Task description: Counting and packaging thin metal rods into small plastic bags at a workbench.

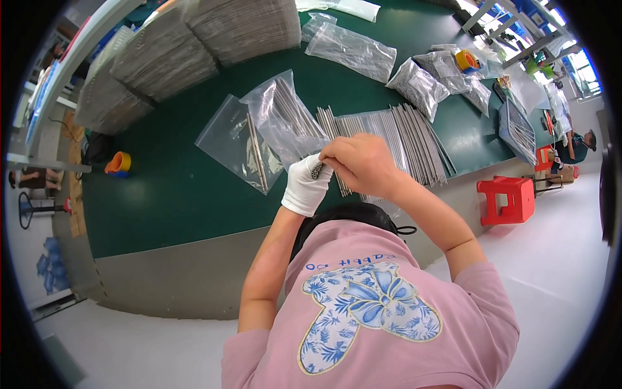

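Observation:
My left hand [306,188], in a white glove, is closed around a bundle of thin metal rods [293,110] inside a clear plastic bag [264,104]. The bundle's near ends show at the glove's top. My bare right hand [360,162] pinches at the bag's near end, right beside the glove; its fingertips hide what exactly they grip. Left of the bundle, another clear bag [223,133] lies flat with a few rods [258,152] on it. Under and right of my right hand, many loose metal rods [414,142] lie side by side on the green table [175,201].
Stacks of wrapped grey trays [243,29] stand at the back left. Filled silvery bags [420,87] and an empty clear bag [353,52] lie farther back. Yellow tape rolls [118,163] sit at the left. A red stool [506,200] stands beyond the table's right front edge; people are in the background.

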### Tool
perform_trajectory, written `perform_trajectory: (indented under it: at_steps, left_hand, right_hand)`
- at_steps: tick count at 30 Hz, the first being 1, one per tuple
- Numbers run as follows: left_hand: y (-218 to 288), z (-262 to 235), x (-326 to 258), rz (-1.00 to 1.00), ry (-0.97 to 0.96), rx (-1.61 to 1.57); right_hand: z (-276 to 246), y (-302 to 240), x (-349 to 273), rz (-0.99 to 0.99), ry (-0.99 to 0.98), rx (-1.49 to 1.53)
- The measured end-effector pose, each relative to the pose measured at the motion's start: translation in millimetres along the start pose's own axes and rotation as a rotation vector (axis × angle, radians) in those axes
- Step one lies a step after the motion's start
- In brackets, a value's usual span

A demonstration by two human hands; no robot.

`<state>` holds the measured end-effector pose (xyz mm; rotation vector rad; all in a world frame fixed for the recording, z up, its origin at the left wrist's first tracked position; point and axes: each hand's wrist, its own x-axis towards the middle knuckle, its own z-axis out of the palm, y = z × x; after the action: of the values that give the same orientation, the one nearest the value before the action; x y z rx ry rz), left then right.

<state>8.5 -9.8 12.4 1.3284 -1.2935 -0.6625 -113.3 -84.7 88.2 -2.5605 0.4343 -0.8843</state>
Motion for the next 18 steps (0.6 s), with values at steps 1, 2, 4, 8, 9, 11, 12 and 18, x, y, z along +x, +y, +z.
perform_trajectory:
  at_steps: [1,2,4,8,9,11,12,18]
  left_hand:
    - [-2,0,1,0.012,-0.006,0.015]
    - [-3,0,1,0.023,-0.012,0.03]
    - [-2,0,2,0.021,-0.016,0.022]
    - [-2,3,3,0.099,0.003,0.043]
    - [-1,3,3,0.098,0.002,0.042]
    - [1,4,3,0.087,-0.03,0.091]
    - [2,4,3,0.083,-0.031,0.091]
    - [3,7,7,0.095,-0.031,0.055]
  right_hand:
    - [0,0,0,0.005,-0.013,-0.024]
    - [2,2,-1,0.003,-0.011,-0.025]
    - [7,6,-3,-0.009,0.041,0.049]
    - [12,9,-8,-0.008,0.115,0.116]
    - [12,9,-9,-0.015,0.13,0.133]
    - [11,9,-9,-0.018,0.146,0.149]
    - [9,5,-6,-0.028,0.193,0.162]
    - [-18,-9,16,0.072,0.218,0.305]
